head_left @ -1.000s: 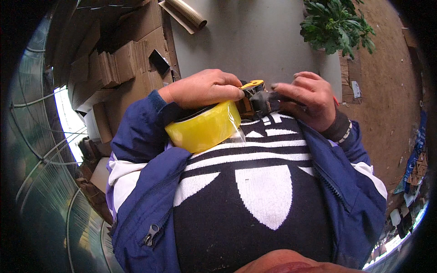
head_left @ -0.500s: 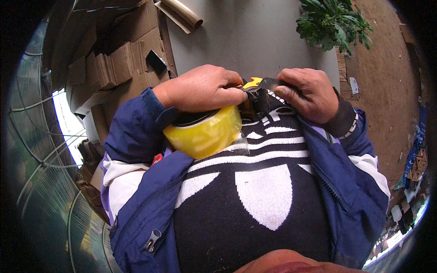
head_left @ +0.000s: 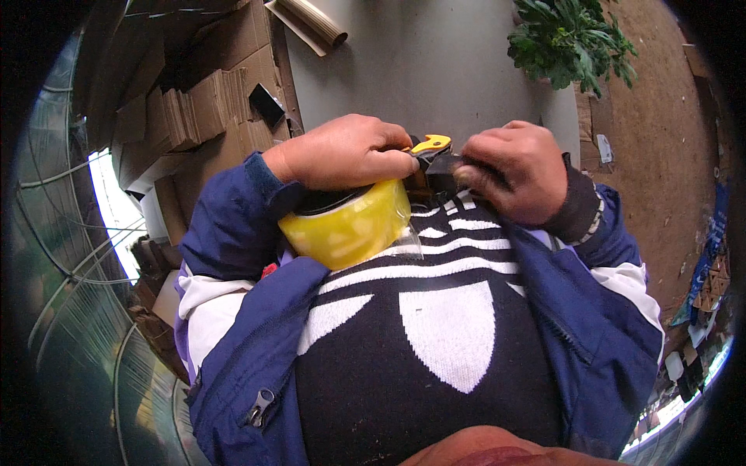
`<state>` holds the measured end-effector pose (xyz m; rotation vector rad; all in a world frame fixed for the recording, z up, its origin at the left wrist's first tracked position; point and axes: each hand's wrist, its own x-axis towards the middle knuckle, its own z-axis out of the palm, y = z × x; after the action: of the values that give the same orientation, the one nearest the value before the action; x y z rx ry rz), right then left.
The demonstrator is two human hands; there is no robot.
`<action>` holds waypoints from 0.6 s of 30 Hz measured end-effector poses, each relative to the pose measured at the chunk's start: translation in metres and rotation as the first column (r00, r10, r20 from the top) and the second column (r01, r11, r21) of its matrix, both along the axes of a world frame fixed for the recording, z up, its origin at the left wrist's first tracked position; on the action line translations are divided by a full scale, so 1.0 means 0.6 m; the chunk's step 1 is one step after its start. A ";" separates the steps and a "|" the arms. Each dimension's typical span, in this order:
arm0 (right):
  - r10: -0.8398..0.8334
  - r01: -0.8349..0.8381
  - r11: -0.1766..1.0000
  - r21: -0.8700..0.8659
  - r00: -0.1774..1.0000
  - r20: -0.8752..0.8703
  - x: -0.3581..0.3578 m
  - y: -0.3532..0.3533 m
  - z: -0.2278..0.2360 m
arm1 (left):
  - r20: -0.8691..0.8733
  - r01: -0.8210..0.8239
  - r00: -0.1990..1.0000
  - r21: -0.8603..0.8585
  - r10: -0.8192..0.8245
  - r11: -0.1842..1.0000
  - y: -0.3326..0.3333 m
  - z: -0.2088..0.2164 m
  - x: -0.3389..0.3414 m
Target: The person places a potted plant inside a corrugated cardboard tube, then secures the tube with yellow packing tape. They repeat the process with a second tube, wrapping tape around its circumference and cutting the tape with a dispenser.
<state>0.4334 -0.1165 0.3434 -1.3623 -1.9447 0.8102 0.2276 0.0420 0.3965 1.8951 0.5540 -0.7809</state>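
Observation:
My left hand is closed, its thumb and forefinger pinching a small yellow-and-black tool whose kind I cannot make out. Below that palm and wrist hangs a wide roll of yellow packing tape, with a loose clear end at its right side; how it is held is hidden. My right hand is closed on a dark flat strip, its tip by the tool's underside. Both hands are in front of my chest, a short gap apart.
Beyond my hands stretches a grey tabletop. A curled piece of cardboard lies at its far left, and a leafy green plant stands at the far right. Stacked flattened cardboard with a dark flat object is to the left.
My right hand has shifted slightly left and turned, with the dark strip now lower and angled beneath the yellow part. More of the yellow part shows. My left hand and the tape roll barely moved.

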 end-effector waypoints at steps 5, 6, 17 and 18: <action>0.013 -0.001 0.990 -0.139 0.996 0.087 0.026 0.030 0.005 | 0.011 0.066 0.998 0.065 -0.067 0.996 -0.007 0.006 0.004; 0.058 -0.039 0.984 -0.174 0.993 0.105 0.031 0.037 0.005 | 0.006 0.074 0.997 0.071 -0.074 0.995 -0.007 0.007 0.005; 0.043 -0.051 0.997 0.053 0.988 0.150 0.016 0.018 -0.007 | 0.022 0.011 1.000 0.023 -0.011 1.000 -0.005 -0.028 -0.004; 0.027 -0.041 0.997 0.065 0.978 0.205 0.014 0.015 -0.008 | 0.008 0.010 1.000 0.011 -0.010 1.000 -0.004 -0.029 -0.005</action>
<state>0.4416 -0.1077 0.3386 -1.4219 -2.1370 0.6330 0.2248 0.0394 0.3790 1.9114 0.5447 -0.7779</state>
